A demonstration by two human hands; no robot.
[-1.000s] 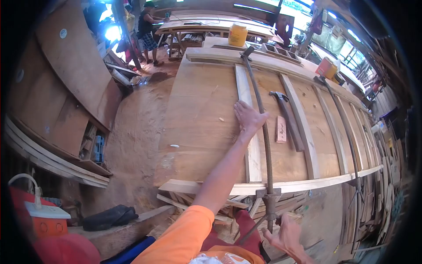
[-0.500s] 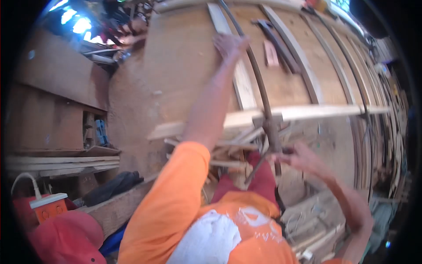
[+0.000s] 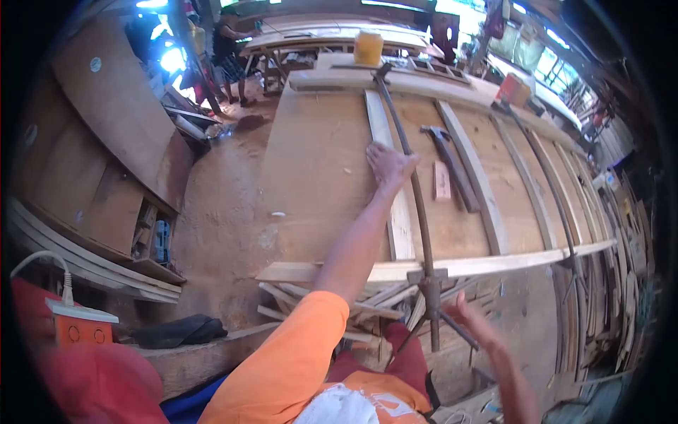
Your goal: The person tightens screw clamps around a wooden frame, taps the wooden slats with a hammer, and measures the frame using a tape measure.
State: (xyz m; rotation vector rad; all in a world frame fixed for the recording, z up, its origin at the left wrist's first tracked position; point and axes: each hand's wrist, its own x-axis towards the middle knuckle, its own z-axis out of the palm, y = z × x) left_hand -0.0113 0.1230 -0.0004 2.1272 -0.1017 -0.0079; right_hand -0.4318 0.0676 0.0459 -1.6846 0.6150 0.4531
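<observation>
My left hand (image 3: 390, 167) rests with spread fingers on a pale wooden slat (image 3: 400, 219), its thumb side against the long metal bar clamp (image 3: 418, 205). The clamp crosses the wooden frame, and its screw end (image 3: 430, 290) sits at the near rail (image 3: 487, 264). My right hand (image 3: 472, 318) is beside the clamp's handle (image 3: 459, 329), its fingers partly blurred; whether it touches the handle is unclear. To the right of the clamp, a hammer (image 3: 455, 169) and a small pinkish wood block (image 3: 441, 181) lie on the plywood panel (image 3: 318, 177).
A second bar clamp (image 3: 547, 177) crosses the frame farther right. A yellow container (image 3: 368, 48) stands at the far edge. Another person (image 3: 229, 53) stands at the back left. Scrap wood (image 3: 367, 311) lies below the near rail, and an orange socket box (image 3: 83, 328) is at lower left.
The view tilted down and then back up. My left hand stays on the slat. My right hand has moved up around the clamp's handle, whose angle has changed.
</observation>
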